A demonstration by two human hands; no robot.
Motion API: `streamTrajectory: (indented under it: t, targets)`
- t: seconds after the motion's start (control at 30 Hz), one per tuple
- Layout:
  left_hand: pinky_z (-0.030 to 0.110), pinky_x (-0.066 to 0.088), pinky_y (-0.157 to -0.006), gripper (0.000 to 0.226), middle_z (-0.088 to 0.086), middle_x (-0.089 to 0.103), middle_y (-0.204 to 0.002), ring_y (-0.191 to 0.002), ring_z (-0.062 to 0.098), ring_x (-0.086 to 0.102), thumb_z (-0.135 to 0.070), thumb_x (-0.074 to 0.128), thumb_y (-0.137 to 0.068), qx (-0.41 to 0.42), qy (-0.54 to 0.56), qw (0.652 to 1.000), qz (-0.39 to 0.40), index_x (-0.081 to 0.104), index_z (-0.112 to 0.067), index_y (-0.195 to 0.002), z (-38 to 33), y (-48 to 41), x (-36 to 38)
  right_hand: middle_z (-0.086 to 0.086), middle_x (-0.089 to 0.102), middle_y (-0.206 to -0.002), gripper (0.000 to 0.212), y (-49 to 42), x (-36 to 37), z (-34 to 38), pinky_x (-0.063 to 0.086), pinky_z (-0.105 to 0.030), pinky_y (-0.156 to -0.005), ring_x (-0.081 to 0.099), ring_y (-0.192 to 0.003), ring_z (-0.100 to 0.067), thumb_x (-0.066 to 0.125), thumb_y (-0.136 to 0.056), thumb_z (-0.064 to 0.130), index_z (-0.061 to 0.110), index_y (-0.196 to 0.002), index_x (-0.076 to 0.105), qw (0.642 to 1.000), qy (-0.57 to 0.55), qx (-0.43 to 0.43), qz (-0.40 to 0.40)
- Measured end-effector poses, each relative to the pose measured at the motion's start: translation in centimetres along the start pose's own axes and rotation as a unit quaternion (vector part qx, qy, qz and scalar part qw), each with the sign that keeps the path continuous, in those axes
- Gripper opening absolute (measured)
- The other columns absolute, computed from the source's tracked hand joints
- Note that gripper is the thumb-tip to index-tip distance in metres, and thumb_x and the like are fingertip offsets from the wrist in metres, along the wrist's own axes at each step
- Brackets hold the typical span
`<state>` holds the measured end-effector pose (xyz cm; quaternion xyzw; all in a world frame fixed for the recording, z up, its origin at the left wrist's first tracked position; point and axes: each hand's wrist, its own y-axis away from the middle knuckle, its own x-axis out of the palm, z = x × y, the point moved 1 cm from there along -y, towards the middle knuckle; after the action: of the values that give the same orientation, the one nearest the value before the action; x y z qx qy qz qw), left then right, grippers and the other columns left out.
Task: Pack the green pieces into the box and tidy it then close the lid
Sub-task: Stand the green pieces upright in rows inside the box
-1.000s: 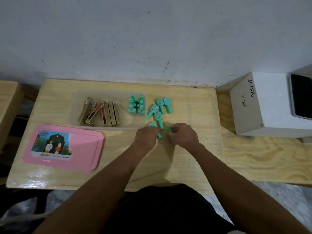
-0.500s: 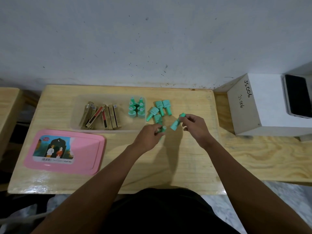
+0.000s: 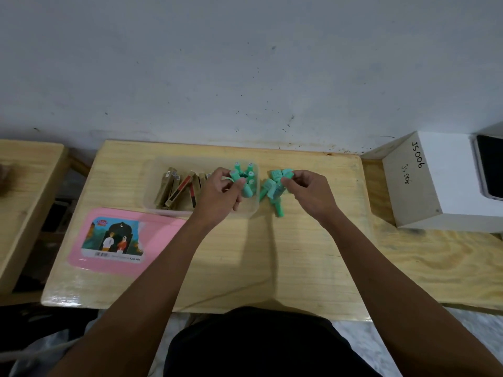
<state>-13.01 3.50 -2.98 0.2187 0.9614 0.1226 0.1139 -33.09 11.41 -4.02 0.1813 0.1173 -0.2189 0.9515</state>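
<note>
A clear plastic box [image 3: 152, 186] stands at the back of the wooden table [image 3: 272, 254]. Several green pieces [image 3: 249, 172] stand upright in its right end. My left hand [image 3: 217, 194] is over that end and holds a green piece [image 3: 234, 176] in its fingertips. More green pieces [image 3: 273, 190] lie in a loose heap on the table just right of the box. My right hand [image 3: 307, 190] pinches one piece [image 3: 287, 174] at the top of that heap. The pink lid [image 3: 122, 240] lies flat in front of the box, to the left.
Several gold and red sticks [image 3: 177, 186] fill the box's left half. A white box marked JS006 [image 3: 424, 180] sits to the right on a lower board, with a dark device [image 3: 490, 167] on top. Another wooden table [image 3: 24, 200] is at the far left.
My left hand has carried a green piece from the table's middle up and left over the box. My right hand has moved back to the heap and taken hold of a piece there.
</note>
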Motion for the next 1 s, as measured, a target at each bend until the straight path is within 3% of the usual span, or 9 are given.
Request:
streamTrajectory:
  t: [0.13, 0.33, 0.43, 0.5, 0.63, 0.77, 1.0]
  targets:
    - [0.027, 0.044, -0.045, 0.021, 0.010, 0.063, -0.063, -0.043, 0.013, 0.051, -0.024, 0.061, -0.091, -0.015, -0.043, 0.998, -0.049, 0.048, -0.008, -0.091, 1.4, -0.8, -1.4, -0.005, 0.073, -0.086, 0.009, -0.1, 2.4, 0.4, 0.055, -0.036, -0.077, 0.066, -0.076, -0.018, 0.071, -0.085, 0.027, 0.019, -0.088, 0.071, 1.000, 0.019, -0.014, -0.013]
    - [0.026, 0.044, -0.047, 0.022, 0.009, 0.068, -0.067, -0.039, 0.003, 0.055, -0.022, 0.068, -0.085, -0.051, -0.115, 0.992, -0.018, 0.050, -0.015, -0.076, 4.5, -2.7, -1.3, 0.010, 0.069, -0.082, 0.012, -0.1, 5.4, 0.7, 0.053, -0.026, -0.069, 0.063, -0.073, -0.009, 0.073, -0.084, 0.030, 0.022, -0.090, 0.066, 0.995, 0.087, -0.032, -0.033]
    - [0.030, 0.047, -0.056, 0.025, 0.003, 0.067, -0.070, -0.058, 0.014, 0.062, -0.029, 0.075, -0.078, -0.057, -0.186, 0.981, -0.010, 0.053, -0.021, -0.069, 5.1, -3.9, -0.9, 0.016, 0.064, -0.082, 0.016, 0.0, 6.3, 0.7, 0.049, -0.024, -0.064, 0.061, -0.074, -0.005, 0.071, -0.083, 0.038, 0.028, -0.095, 0.067, 0.979, 0.192, -0.042, -0.048]
    - [0.027, 0.041, -0.058, 0.021, 0.000, 0.062, -0.073, -0.065, 0.019, 0.057, -0.031, 0.076, -0.075, -0.051, -0.242, 0.969, 0.003, 0.059, -0.019, -0.073, 5.1, -4.5, -0.7, 0.018, 0.063, -0.085, 0.023, 0.0, 6.8, 0.6, 0.046, -0.025, -0.063, 0.060, -0.077, -0.005, 0.069, -0.083, 0.042, 0.029, -0.102, 0.067, 0.965, 0.252, -0.046, -0.055]
    - [0.027, 0.040, -0.059, 0.017, -0.002, 0.060, -0.076, -0.071, 0.022, 0.058, -0.030, 0.076, -0.075, -0.046, -0.299, 0.953, 0.015, 0.066, -0.017, -0.078, 5.2, -4.9, -0.4, 0.015, 0.068, -0.091, 0.026, -0.1, 7.5, 0.1, 0.048, -0.026, -0.066, 0.061, -0.082, -0.008, 0.065, -0.083, 0.046, 0.030, -0.104, 0.068, 0.944, 0.319, -0.062, -0.065]
    - [0.026, 0.037, -0.056, 0.026, -0.003, 0.056, -0.067, -0.067, 0.025, 0.057, -0.028, 0.075, -0.074, -0.045, -0.305, 0.951, 0.005, 0.051, -0.024, -0.064, 5.3, -5.2, -0.3, 0.009, 0.072, -0.089, 0.022, -0.1, 8.1, -0.1, 0.047, -0.029, -0.068, 0.061, -0.085, -0.015, 0.065, -0.084, 0.043, 0.028, -0.099, 0.072, 0.916, 0.380, -0.104, -0.073]
    - [0.034, 0.049, -0.065, 0.012, 0.010, 0.069, -0.079, -0.076, 0.026, 0.064, -0.016, 0.071, -0.076, -0.040, -0.293, 0.955, 0.008, 0.066, -0.008, -0.085, 5.4, -5.1, -0.7, 0.001, 0.069, -0.094, 0.023, -1.1, 9.2, -0.4, 0.049, -0.039, -0.082, 0.059, -0.095, -0.022, 0.064, -0.084, 0.038, 0.023, -0.098, 0.074, 0.885, 0.450, -0.105, -0.051]
